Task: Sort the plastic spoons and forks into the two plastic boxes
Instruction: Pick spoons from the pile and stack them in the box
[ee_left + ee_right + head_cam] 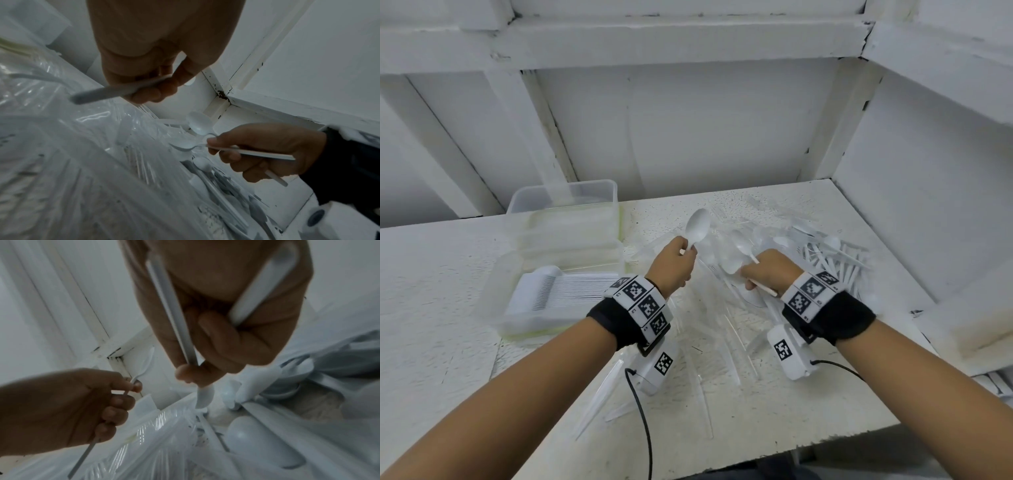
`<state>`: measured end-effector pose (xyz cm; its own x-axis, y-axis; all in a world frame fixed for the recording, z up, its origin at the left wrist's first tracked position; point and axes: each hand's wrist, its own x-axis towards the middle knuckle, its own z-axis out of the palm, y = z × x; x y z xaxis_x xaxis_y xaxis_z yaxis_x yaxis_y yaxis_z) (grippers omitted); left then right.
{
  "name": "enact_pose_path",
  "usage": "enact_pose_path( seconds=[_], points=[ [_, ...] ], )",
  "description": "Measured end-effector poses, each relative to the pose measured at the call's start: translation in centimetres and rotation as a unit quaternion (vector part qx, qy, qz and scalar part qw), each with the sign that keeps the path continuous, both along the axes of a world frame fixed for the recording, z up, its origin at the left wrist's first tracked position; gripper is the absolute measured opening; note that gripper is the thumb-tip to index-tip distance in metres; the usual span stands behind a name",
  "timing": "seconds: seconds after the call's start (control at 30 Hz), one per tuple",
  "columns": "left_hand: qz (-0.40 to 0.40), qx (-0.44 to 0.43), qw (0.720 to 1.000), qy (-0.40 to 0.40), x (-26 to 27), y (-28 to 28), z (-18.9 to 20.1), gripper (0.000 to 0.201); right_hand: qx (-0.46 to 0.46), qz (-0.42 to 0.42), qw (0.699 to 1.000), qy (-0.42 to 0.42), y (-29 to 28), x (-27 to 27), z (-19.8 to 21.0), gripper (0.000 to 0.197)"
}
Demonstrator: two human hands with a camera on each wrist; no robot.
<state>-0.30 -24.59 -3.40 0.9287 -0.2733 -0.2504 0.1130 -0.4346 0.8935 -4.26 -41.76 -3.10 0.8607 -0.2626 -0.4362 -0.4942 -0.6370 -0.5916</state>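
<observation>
Writing: nothing you can read; your wristbands (pixel 642 303) carry only black-and-white square code tags.
Left hand: your left hand (pixel 673 265) pinches one white spoon (pixel 698 226) by its neck, bowl raised above the fingers, handle sticking out below the curled fingers (clear in the right wrist view).
Right hand: your right hand (pixel 768 270) curls round two spoons (pixel 743 248), one bowl pointing up and left, the handles jutting back toward your wrist.
Pile: a loose heap of white cutlery (pixel 822 250) lies just beyond and right of your right hand; spoons and forks are mixed there, some on clear plastic wrap (pixel 722 329).
Near box: the box (pixel 524 308) left of your left hand holds a neat row of stacked white cutlery (which kind, you cannot tell).
Far box: a second clear box (pixel 565 205) stands behind the first, touching it; its contents are unclear.
Surface: a white, speckled, scuffed table (pixel 448 274).
Room: white panelled walls (pixel 688 130) meeting in a corner, paint chipped at the seams.
</observation>
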Motion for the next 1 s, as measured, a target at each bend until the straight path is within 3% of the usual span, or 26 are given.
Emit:
enact_pose_path(
  seconds=[0.17,0.27,0.37,0.5,0.6,0.73,0.8,1.0],
  points=[
    [-0.026,0.057,0.998,-0.026,0.7,-0.7,-0.6,0.015,-0.016,0.049,0.999,-0.019,-1.1,-1.8,1.1,0.035],
    [-0.042,0.082,0.995,-0.028,1.0,-1.1,-0.9,0.017,-0.013,0.079,0.997,-0.019,-1.7,-3.1,1.6,0.023],
    [-0.061,0.127,0.990,-0.024,1.7,-1.7,-1.2,0.023,0.047,0.039,0.997,-0.036,-2.4,-3.8,1.8,0.007],
    [-0.085,0.243,0.965,-0.050,2.9,-2.6,-1.1,0.036,0.032,-0.013,0.998,-0.046,-2.9,-3.6,1.9,0.010],
    [-0.135,0.303,0.941,-0.069,3.6,-3.5,-0.9,0.028,0.014,-0.019,0.999,-0.046,-2.7,-3.3,1.6,0.016],
    [-0.198,0.334,0.919,-0.067,3.8,-4.3,-1.1,0.030,-0.001,0.031,0.999,-0.024,-2.2,-3.2,1.3,0.014],
    [-0.198,0.345,0.915,-0.070,4.0,-4.3,-1.7,0.025,0.014,0.026,0.999,-0.024,-2.1,-3.3,1.2,0.016],
    [-0.184,0.366,0.910,-0.065,4.5,-3.8,-2.4,0.036,0.023,0.000,1.000,-0.011,-2.7,-3.3,0.8,0.024]
  ],
)
